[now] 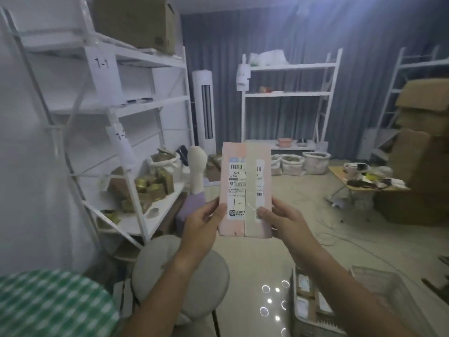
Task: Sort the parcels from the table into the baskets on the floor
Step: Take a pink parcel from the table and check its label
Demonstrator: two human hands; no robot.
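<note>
Head view looks into a storeroom, with a green checked cloth (48, 305) at the lower left corner and a white shelf rack (116, 113) along the left wall; gold-wrapped packs (150, 188) sit on its lower shelf. Below it stands a round grey stool (206, 283). Next comes the left hand (201, 224), its fingers wrapped behind the left edge of a pink parcel (245, 190) and its thumb pressed on the front. The parcel is held upright in the air above the floor, in the middle of the view, its white shipping label (239, 183) facing the camera under a strip of tape. The right hand (281, 221) grips the parcel's lower right edge, thumb on the label side. Further right, baskets (313, 319) stand on the floor near the lower edge, one with parcels inside. A low table (364, 188) with clutter stands by stacked cardboard boxes (422, 147) at the right.
</note>
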